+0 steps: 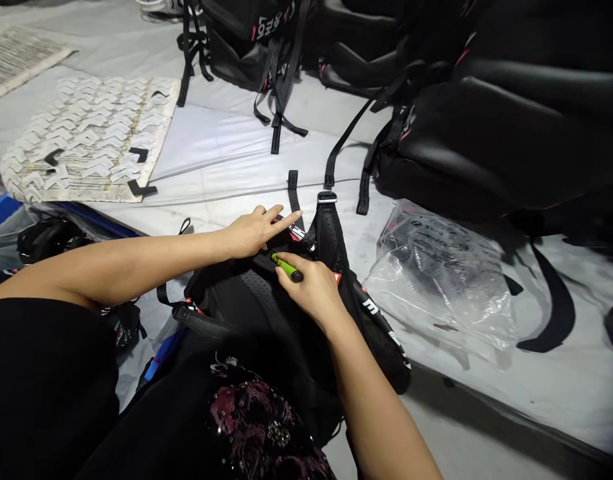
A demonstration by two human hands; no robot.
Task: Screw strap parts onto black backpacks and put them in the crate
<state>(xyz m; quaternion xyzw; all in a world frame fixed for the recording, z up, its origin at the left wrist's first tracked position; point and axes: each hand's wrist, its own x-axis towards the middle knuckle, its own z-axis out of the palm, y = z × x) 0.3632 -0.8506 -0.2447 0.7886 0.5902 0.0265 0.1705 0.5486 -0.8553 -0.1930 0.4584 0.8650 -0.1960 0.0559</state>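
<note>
A black backpack [259, 290] lies in front of me, partly over the table's front edge. One padded shoulder strap [328, 233] with a metal buckle [327, 198] points away from me. My right hand [311, 287] is closed round a small green tool with a black end [288, 267]; its tip is against the bag and hidden, so I cannot tell its exact kind. Just beyond it, my left hand [259, 232] rests on the bag's upper part with its fingers stretched out. White lettering and red patches show on the bag near both hands.
Several black bags with dangling straps stand along the back and right of the white-covered table [211, 143]. A clear plastic bag [441, 280] lies to the right, near a loose black strap [551, 313]. At left is a mat [91, 140] holding white and black angled pieces.
</note>
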